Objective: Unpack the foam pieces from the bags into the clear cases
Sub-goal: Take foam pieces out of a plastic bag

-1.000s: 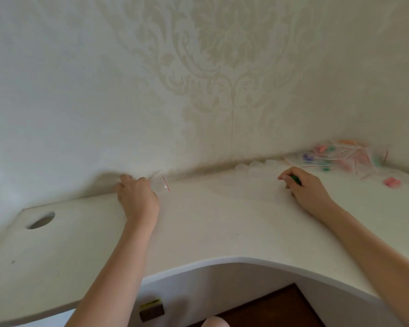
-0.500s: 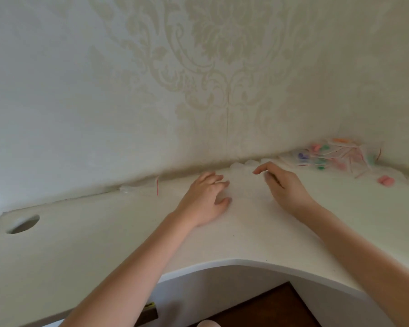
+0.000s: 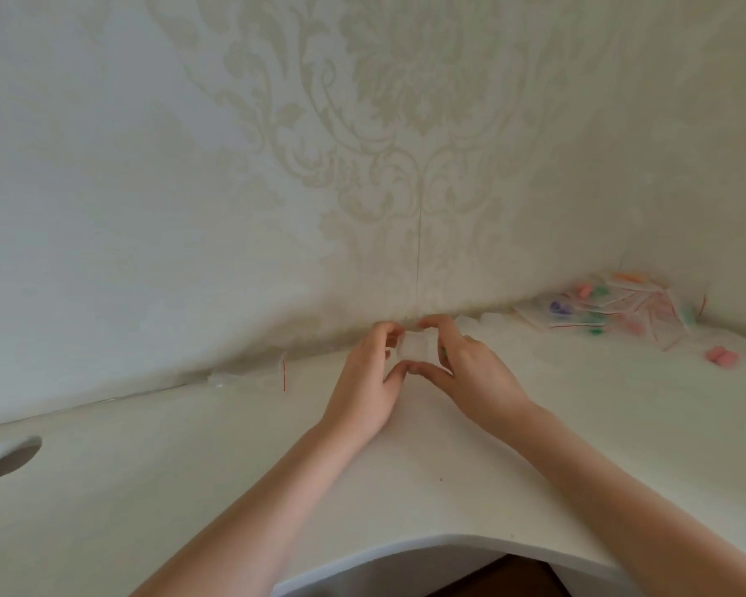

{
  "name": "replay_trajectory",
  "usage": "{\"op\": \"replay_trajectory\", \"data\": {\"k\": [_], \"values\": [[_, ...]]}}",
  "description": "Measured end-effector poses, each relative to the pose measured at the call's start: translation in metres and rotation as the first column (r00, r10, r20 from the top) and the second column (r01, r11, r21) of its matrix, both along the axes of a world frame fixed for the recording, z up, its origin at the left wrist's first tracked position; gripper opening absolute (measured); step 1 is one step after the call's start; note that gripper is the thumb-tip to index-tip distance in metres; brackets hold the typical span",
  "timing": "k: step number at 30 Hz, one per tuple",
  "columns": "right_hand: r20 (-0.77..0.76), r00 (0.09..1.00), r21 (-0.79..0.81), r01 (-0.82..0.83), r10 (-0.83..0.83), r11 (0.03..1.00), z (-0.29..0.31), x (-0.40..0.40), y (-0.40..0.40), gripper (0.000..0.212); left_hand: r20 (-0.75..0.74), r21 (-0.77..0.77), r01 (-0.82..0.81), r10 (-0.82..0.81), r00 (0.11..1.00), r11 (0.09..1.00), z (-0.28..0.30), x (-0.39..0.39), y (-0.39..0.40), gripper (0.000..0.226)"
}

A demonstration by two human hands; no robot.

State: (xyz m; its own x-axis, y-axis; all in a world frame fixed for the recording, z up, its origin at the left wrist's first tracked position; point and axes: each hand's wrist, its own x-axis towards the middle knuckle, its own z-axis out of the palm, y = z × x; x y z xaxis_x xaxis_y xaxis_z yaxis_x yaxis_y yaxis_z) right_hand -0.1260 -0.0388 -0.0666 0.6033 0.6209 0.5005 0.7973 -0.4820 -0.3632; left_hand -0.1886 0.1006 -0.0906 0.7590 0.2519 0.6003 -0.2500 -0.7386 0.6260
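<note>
Both hands meet near the back of the white counter (image 3: 233, 467), close to the patterned wall (image 3: 190, 165); the left hand (image 3: 367, 381) and the right hand (image 3: 470, 372) each pinch a small clear case (image 3: 414, 350) between thumb and curled fingers, one grip on each side. An empty bag with a red strip (image 3: 272, 374) lies left by the wall; a heap of bags with coloured foam pieces (image 3: 612, 310) sits far right, a pink foam piece (image 3: 722, 356) loose beside it; a round hole (image 3: 7, 458) opens at the counter's left end.

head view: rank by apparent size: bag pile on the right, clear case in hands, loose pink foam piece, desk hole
1. bag pile
2. desk hole, nearer the camera
3. clear case, partly hidden by fingers
4. pink foam piece
</note>
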Motion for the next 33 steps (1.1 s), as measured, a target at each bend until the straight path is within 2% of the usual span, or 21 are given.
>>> {"op": "replay_trajectory", "data": {"k": [2, 4, 7, 11, 14, 18, 25, 33], "values": [[0.016, 1.0, -0.032, 0.021, -0.02, 0.999, -0.001, -0.001, -0.002, 0.052, 0.06, 0.051, -0.013, 0.01, 0.998, 0.999, 0.002, -0.001, -0.002, 0.036], [-0.018, 1.0, 0.002, -0.001, 0.001, 1.0, 0.001, -0.002, -0.006, 0.047, 0.108, 0.104, -0.004, -0.007, 0.994, 0.995, 0.003, -0.002, -0.003, 0.037], [-0.123, 0.99, 0.152, -0.048, 0.067, 0.987, 0.002, -0.004, -0.012, 0.041, 0.168, 0.114, -0.019, 0.0, 0.986, 0.993, 0.006, -0.004, -0.005, 0.042], [-0.286, 0.952, 0.327, -0.009, 0.108, 0.945, 0.005, -0.011, -0.012, 0.03, 0.203, 0.155, -0.05, 0.017, 0.979, 0.987, 0.008, -0.008, -0.01, 0.042], [-0.291, 0.956, 0.32, 0.053, 0.045, 0.946, 0.005, -0.016, -0.011, 0.029, 0.208, 0.208, -0.064, 0.02, 0.978, 0.976, 0.009, -0.01, -0.012, 0.036], [-0.305, 0.952, 0.283, 0.083, 0.007, 0.955, 0.004, -0.017, -0.011, 0.026, 0.201, 0.29, -0.064, 0.004, 0.979, 0.955, 0.009, -0.011, -0.015, 0.038], [-0.422, 0.906, 0.306, 0.106, 0.035, 0.946, 0.006, -0.016, -0.011, 0.017, 0.134, 0.211, -0.018, -0.011, 0.991, 0.977, 0.011, -0.014, -0.018, 0.041], [-0.464, 0.886, 0.296, 0.147, 0.007, 0.944, 0.007, -0.012, -0.01, 0.021, 0.045, 0.119, 0.027, -0.033, 0.998, 0.993, 0.011, -0.014, -0.018, 0.045]]}}
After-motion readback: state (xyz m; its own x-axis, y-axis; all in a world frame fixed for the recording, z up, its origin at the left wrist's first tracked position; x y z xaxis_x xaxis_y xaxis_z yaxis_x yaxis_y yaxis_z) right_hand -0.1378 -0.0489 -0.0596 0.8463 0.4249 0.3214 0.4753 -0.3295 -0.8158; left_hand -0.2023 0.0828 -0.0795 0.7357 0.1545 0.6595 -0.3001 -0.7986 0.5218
